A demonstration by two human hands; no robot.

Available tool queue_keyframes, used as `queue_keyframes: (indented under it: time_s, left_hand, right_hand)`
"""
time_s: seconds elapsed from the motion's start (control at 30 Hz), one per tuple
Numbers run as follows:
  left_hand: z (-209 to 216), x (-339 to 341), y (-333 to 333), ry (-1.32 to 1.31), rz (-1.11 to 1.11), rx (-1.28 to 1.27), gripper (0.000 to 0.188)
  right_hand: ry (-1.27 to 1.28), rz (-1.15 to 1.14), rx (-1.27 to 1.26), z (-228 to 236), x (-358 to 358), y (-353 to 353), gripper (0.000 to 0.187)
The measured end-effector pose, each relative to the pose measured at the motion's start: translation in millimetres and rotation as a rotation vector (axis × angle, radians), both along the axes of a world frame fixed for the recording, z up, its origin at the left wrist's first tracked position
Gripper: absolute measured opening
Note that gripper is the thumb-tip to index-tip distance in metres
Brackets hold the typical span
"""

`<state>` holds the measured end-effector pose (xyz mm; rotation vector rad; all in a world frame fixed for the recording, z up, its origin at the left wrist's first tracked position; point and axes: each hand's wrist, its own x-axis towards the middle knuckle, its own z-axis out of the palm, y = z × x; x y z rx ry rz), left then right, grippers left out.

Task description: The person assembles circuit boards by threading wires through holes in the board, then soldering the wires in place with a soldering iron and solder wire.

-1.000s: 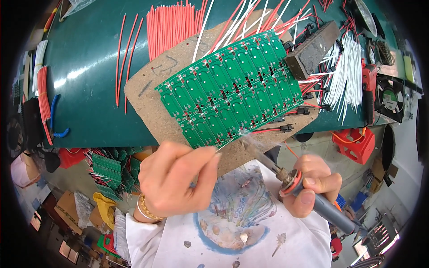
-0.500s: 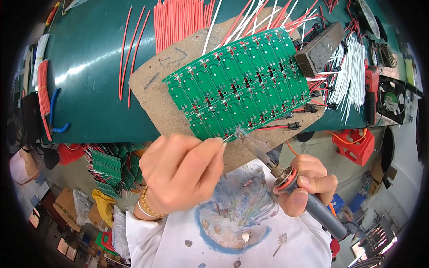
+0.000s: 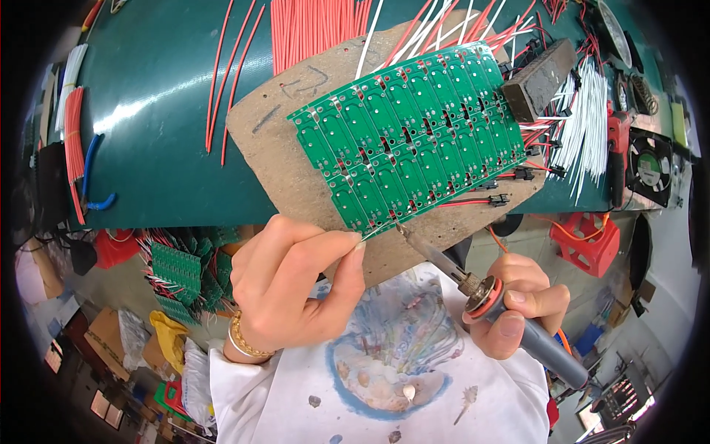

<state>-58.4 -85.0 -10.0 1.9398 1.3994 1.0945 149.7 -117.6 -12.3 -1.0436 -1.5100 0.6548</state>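
A green circuit board panel (image 3: pixel 403 152), made of several small joined boards, lies tilted on a brown fibreboard sheet (image 3: pixel 296 174). My left hand (image 3: pixel 292 285) is closed in a pinch on a thin pale solder wire (image 3: pixel 376 231), whose end reaches the panel's near edge. My right hand (image 3: pixel 518 303) is wrapped round the grey handle of a soldering iron (image 3: pixel 553 351). The iron's tip meets the panel's near edge, just right of the wire. Red and white leads with black connectors (image 3: pixel 499 200) stick out from under the panel.
A dark metal block (image 3: pixel 540 80) rests at the panel's right end. Red wires (image 3: pixel 318 33) lie at the back, white wires (image 3: pixel 580 137) at the right by a fan (image 3: pixel 649 166). More boards (image 3: pixel 177 268) hang below the table edge, left. A red stool (image 3: pixel 584 240) stands on the right.
The panel, the fibreboard and the rest of the table appear shifted slightly right in the picture. My right hand with the iron has moved right too; the left hand keeps its pinch.
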Motion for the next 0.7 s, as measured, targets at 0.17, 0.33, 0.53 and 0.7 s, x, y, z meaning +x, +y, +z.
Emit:
queue_keyframes:
  time_s: [0.17,0.33,0.53,0.7]
  left_hand:
    - [-1.4,-1.0,4.6,0.068,-0.041,0.043,0.026]
    - [2.1,-7.9,8.0,0.211,-0.137,0.096,0.027]
    - [2.3,-9.8,-0.2,0.007,-0.018,0.013,0.024]
    - [-3.3,-13.0,-0.7,-0.052,-0.030,0.016,0.023]
  right_hand:
    - [0.078,0.060,0.057,-5.4,-3.1,-0.5,0.030]
    - [0.027,-0.068,0.122,-13.7,-11.2,-9.6,0.028]
    - [0.099,-0.051,0.100,-4.2,-11.1,-11.5,0.034]
    - [0.102,-0.063,0.112,-9.1,-15.6,-12.4,0.034]
